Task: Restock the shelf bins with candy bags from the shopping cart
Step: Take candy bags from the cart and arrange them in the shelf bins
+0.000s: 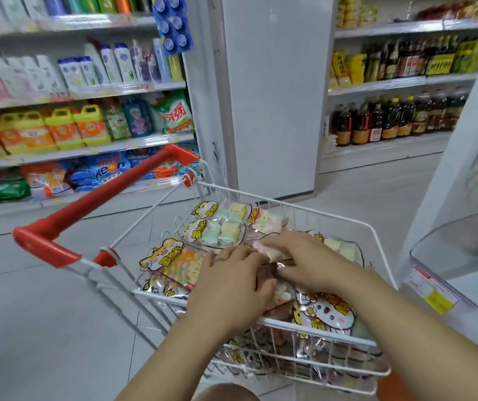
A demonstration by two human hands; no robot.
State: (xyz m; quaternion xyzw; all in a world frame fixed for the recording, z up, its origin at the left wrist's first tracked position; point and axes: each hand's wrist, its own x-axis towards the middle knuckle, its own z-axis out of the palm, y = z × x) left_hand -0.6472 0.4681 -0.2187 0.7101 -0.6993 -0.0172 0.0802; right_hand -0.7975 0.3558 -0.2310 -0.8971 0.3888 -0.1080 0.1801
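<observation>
Bare hands and forearms, seen from above.
The left hand (232, 287) bears a thin dark band (222, 259) across one finger, ring or marking unclear. The right hand (307, 261), left forearm (174, 351) and right forearm (420, 337) are uncovered.

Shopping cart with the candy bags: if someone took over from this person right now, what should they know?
Hands: the left hand and right hand are both down in the shopping cart, fingers curled on a candy bag mid-pile.
Things: many candy bags lie in the cart; none is lifted out yet. A clear shelf bin stands to the right of the cart; its contents barely show.
Done: no restocking is visible.
Left: lift the bags out and put them in the bin.
</observation>
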